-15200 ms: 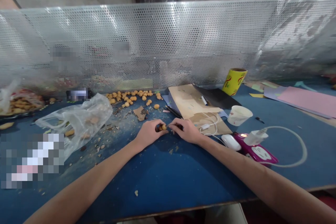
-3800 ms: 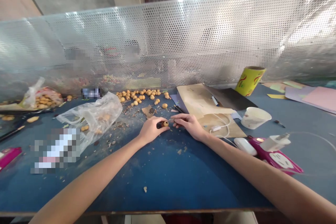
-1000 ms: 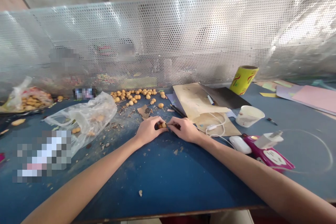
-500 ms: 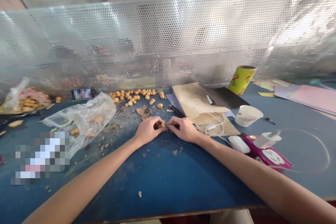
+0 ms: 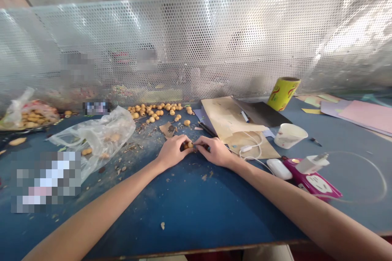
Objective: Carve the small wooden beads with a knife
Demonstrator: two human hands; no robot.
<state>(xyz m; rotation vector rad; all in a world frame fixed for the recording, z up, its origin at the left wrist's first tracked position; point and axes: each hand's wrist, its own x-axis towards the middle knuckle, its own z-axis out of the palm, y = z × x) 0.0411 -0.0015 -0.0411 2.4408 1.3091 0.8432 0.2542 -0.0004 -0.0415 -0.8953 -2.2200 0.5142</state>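
Note:
My left hand [image 5: 173, 152] is curled around a small tan nut [image 5: 190, 145], and a dark holder shows at its base. My right hand [image 5: 214, 151] meets it from the other side. Its fingers pinch a slim dark-handled tool [image 5: 204, 147], whose tip reaches the nut. The fingers hide most of the tool, so I cannot tell its exact kind. Both hands rest low over the blue worktable [image 5: 190, 200], among scattered shavings and crumbs. A loose group of similar tan nuts [image 5: 156, 111] lies just beyond my hands.
A perforated metal screen [image 5: 196, 45] runs along the far edge. A crumpled plastic bag [image 5: 98, 136] lies to the left, and a brown paper sheet [image 5: 229, 120], white cup [image 5: 290, 135], white mouse [image 5: 278, 169] and charger [image 5: 312, 163] lie to the right.
My hands sit closer together than in the older frames, with the tool tip against the nut. Over the last second they have barely moved, and the view has shifted only slightly.

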